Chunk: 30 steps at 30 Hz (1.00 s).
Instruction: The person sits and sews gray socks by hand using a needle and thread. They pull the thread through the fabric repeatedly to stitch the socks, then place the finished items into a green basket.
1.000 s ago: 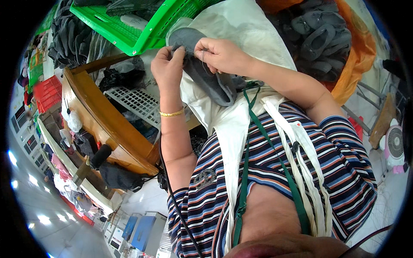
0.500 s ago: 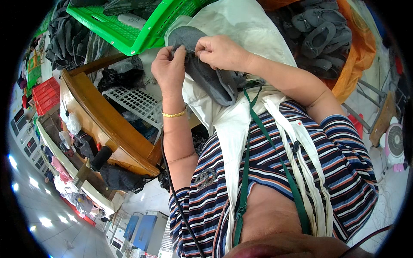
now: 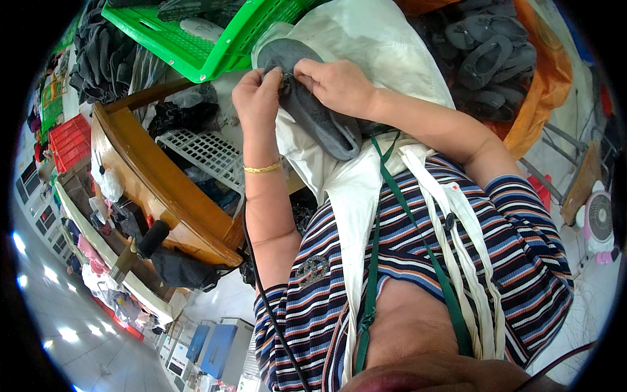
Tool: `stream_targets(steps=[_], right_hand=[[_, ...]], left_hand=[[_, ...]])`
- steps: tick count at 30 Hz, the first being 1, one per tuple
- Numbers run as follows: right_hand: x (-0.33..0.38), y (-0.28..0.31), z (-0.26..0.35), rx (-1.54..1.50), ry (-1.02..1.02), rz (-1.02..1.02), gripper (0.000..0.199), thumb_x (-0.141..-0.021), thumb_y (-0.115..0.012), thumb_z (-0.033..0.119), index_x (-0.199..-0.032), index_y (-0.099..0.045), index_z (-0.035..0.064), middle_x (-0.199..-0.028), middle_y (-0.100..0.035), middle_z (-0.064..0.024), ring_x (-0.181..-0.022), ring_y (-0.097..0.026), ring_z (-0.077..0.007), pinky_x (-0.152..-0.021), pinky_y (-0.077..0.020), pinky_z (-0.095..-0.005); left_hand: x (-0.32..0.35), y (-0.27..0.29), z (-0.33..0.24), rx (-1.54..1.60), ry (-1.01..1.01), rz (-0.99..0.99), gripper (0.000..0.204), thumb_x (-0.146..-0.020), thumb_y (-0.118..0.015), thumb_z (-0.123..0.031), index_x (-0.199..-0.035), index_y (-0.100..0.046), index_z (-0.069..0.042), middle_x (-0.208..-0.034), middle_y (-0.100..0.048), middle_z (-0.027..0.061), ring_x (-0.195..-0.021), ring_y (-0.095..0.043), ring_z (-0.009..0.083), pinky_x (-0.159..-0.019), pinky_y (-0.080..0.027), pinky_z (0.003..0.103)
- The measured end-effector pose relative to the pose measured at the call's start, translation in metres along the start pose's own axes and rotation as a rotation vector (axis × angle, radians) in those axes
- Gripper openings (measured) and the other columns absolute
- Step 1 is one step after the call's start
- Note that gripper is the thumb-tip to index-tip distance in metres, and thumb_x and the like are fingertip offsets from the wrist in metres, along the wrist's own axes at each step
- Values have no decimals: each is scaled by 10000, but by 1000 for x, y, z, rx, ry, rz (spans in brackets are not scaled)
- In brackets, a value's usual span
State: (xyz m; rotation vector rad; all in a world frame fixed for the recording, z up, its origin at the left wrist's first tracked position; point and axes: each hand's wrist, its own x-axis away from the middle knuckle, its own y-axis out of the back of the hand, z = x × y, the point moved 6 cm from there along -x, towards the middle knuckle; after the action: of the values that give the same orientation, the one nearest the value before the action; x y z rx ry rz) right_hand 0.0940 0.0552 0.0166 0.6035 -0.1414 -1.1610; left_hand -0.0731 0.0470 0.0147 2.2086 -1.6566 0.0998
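Note:
A dark grey fabric shoe [image 3: 321, 130] lies across the white apron [image 3: 385, 59] on my lap, its rounded end pointing away and its other end toward my waist. My left hand [image 3: 259, 95] is closed, thumb and forefinger pinching the shoe's material at its left side. From the right, my right hand [image 3: 341, 86] pinches at the shoe's upper close beside the left fingertips. What lies exactly between the fingers of my right hand is too small to make out.
A green plastic basket [image 3: 204, 68] stands ahead on the left. To the right is an orange bag [image 3: 552, 78] filled with grey shoes [image 3: 486, 59]. A wooden table or drawer frame [image 3: 157, 176] and a white plastic grid [image 3: 202, 153] are at the left; a fan [image 3: 597, 215] stands far right.
My right hand has turned slightly and its fingers have shifted on the shoe. The left hand has moved a little to the right; both still pinch the shoe.

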Motion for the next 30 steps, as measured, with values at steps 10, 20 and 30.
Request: stream_targets(steps=[10,20,30], right_hand=[[-13,7,3,180,107,84,55,-885,-579,171,-910,-576,122,-713,-661,-131,-676,-657,-363,-577,-508,-477],[-16,8,11,128,73,127,93,-924,-556,202,-926,-603,122,-745,-663,-154,-705,-648,-386,-611,-500,-487],[-9,0,2,-22,70,16,59,-909,-553,151,-926,-570,97,-738,-655,-143,-701,-636,-387,-610,-489,-482]], left_hand=[[-1,-2,-4,118,45,86,137,-868,-708,-127,-779,-657,-37,-693,-622,-8,-526,-473,38,-481,-331,193],[5,5,-10,139,57,145,127,-870,-688,-126,-796,-653,-29,-683,-596,-22,-549,-470,37,-495,-333,203],[-1,3,-2,171,198,246,133,-885,-655,-167,-848,-664,-39,-729,-612,-13,-602,-510,62,-545,-401,213]])
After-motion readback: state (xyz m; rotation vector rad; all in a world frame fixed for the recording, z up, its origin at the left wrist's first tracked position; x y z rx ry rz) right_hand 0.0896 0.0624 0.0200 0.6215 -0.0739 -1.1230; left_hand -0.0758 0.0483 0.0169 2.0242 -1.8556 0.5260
